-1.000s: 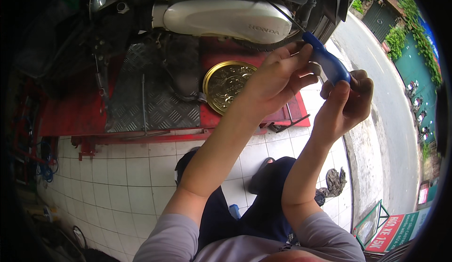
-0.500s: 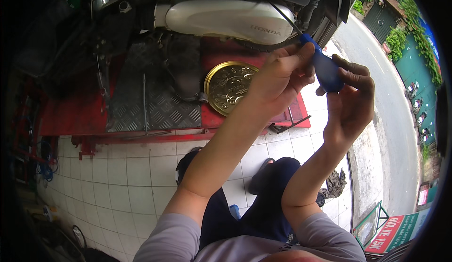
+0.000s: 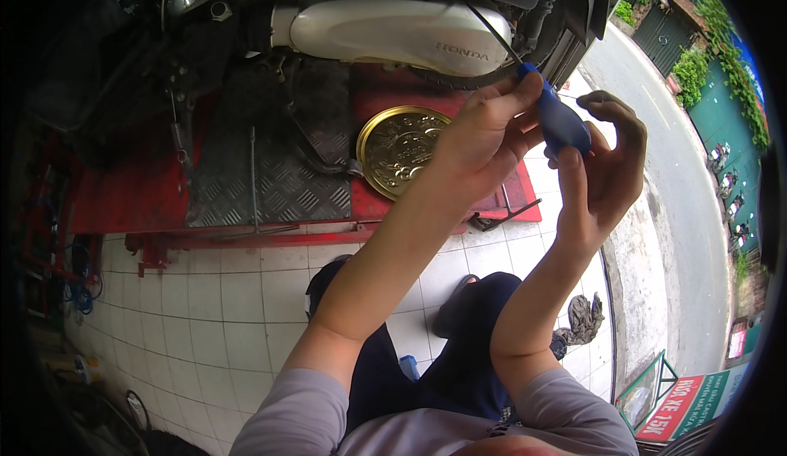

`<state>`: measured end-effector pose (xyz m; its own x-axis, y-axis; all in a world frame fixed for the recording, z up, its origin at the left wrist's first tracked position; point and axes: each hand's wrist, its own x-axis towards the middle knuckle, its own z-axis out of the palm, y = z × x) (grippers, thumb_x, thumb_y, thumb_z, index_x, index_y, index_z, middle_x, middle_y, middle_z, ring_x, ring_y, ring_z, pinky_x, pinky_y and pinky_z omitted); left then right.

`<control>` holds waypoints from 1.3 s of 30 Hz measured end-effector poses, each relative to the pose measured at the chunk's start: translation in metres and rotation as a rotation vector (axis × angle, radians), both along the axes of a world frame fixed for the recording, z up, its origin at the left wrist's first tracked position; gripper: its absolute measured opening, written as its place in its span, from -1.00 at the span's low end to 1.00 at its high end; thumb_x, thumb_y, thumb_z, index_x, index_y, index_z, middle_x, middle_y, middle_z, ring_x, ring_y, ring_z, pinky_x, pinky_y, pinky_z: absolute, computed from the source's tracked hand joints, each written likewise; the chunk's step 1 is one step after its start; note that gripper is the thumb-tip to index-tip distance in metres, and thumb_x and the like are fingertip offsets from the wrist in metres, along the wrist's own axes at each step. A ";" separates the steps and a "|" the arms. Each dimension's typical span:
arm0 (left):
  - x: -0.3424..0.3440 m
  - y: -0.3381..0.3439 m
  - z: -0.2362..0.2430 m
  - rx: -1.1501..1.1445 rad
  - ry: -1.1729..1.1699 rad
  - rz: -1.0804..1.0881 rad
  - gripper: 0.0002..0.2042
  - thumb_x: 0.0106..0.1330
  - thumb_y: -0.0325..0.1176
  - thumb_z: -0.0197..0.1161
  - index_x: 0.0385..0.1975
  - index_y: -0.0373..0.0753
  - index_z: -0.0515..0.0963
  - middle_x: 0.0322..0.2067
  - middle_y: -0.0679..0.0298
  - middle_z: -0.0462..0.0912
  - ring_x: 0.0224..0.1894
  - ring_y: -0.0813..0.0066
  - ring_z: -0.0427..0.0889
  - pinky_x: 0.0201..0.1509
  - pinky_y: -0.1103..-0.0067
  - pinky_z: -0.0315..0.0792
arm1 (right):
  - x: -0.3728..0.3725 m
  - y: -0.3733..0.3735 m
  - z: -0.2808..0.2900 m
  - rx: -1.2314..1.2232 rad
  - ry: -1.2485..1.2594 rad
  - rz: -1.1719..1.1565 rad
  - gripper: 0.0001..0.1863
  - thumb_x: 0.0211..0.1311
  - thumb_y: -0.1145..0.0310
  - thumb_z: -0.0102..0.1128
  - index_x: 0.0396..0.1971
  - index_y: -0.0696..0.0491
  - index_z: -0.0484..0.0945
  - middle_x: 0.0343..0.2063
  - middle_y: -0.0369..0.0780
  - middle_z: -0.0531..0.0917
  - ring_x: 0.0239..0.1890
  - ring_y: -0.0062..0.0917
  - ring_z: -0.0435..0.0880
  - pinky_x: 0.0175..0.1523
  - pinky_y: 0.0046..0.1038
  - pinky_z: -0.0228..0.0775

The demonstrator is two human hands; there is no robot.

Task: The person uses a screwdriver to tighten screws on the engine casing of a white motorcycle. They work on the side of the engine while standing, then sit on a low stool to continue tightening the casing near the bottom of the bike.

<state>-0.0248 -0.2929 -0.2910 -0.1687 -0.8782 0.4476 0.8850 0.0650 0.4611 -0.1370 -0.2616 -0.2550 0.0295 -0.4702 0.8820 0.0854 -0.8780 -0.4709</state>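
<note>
A screwdriver with a blue handle slants up and left, its thin dark shaft reaching the scooter above the silver engine-side cover. My left hand pinches the front of the handle near the shaft, thumb on top. Around the butt of the handle is my right hand, loosely curled, with the thumb against the handle's end and the index finger lifted off it. Where the shaft tip meets the scooter is too dark to make out.
Below the scooter, a red lift platform carries a ridged metal plate, a long thin rod tool and a round gold tray. A T-shaped tool lies at its right end. A dark rag is on the tiled floor.
My right hand has loosened around the handle, its index finger rising away and its thumb shifting to the handle's end. The screwdriver has turned and tilted slightly; my left hand stays nearly in place.
</note>
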 end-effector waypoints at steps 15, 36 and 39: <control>0.009 0.000 0.001 -0.044 0.072 -0.077 -0.83 0.36 -0.29 0.04 -0.24 -0.25 0.48 -0.31 0.29 0.58 -0.21 0.51 0.55 -0.05 0.53 0.42 | -0.002 -0.009 -0.018 0.076 0.007 -0.124 -0.58 -0.12 0.47 0.46 -0.33 0.28 0.39 -0.31 -0.15 0.48 -0.20 -0.48 0.58 -0.15 -0.49 0.50; 0.008 -0.013 -0.012 -0.191 0.062 -0.112 -0.77 0.33 -0.37 0.04 -0.10 -0.32 0.46 -0.15 0.20 0.55 -0.12 0.44 0.53 0.02 0.46 0.40 | -0.009 -0.013 -0.013 0.015 0.100 -0.062 -0.62 -0.05 0.53 0.37 -0.28 0.32 0.38 -0.31 -0.12 0.50 -0.22 -0.47 0.60 -0.15 -0.52 0.48; 0.008 -0.013 -0.010 -0.196 0.074 -0.124 -0.79 0.32 -0.36 0.06 -0.12 -0.30 0.46 -0.19 0.22 0.56 -0.12 0.45 0.53 0.03 0.46 0.39 | -0.011 -0.005 -0.001 -0.003 0.102 0.122 -0.60 -0.04 0.53 0.34 -0.21 0.35 0.40 -0.28 -0.09 0.50 -0.17 -0.42 0.59 -0.15 -0.49 0.49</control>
